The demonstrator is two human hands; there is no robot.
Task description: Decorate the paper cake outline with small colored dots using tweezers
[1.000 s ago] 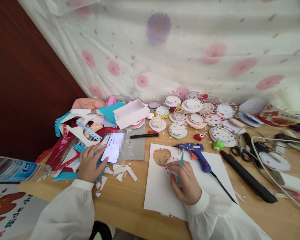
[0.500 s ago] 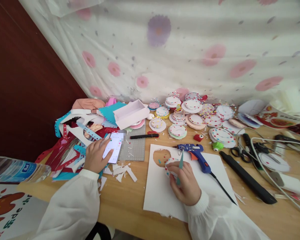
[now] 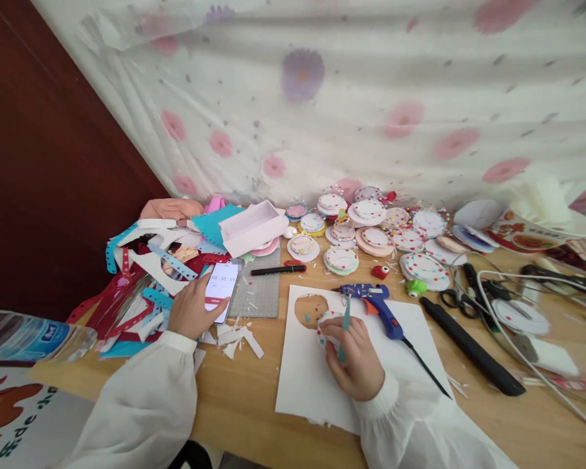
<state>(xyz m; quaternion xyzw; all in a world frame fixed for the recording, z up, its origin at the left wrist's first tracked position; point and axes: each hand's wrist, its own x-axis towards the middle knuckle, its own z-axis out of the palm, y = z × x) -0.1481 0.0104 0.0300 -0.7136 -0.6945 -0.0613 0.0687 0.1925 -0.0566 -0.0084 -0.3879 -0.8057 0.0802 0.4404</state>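
Note:
My left hand (image 3: 191, 312) lies open over the left edge of a phone (image 3: 223, 281), its thumb at the lower part of the screen. Digits reading 00:30:39 show there, above a red bar. Between the fingers of my right hand (image 3: 357, 365) is a slim teal tool (image 3: 346, 316), pointed at its upper end. Under these fingers a small white disc (image 3: 323, 331) edged with red and blue dots is partly hidden. Both lie over a white sheet (image 3: 303, 384) with a round cut-out (image 3: 310, 311), where small coloured bits rest on the wood.
A blue glue gun (image 3: 378, 299) lies on the sheet. Several decorated paper discs (image 3: 342, 259) stand at the back. Paper scraps (image 3: 146, 312) are heaped left, near a bottle (image 3: 39, 332). Right are a black bar (image 3: 473, 345), scissors (image 3: 459, 303) and a white cable (image 3: 498, 332).
The phone's screen has switched from icons to a timer. My left fingers have drawn back toward its left edge. My right hand keeps its grip; the whole view has shifted slightly.

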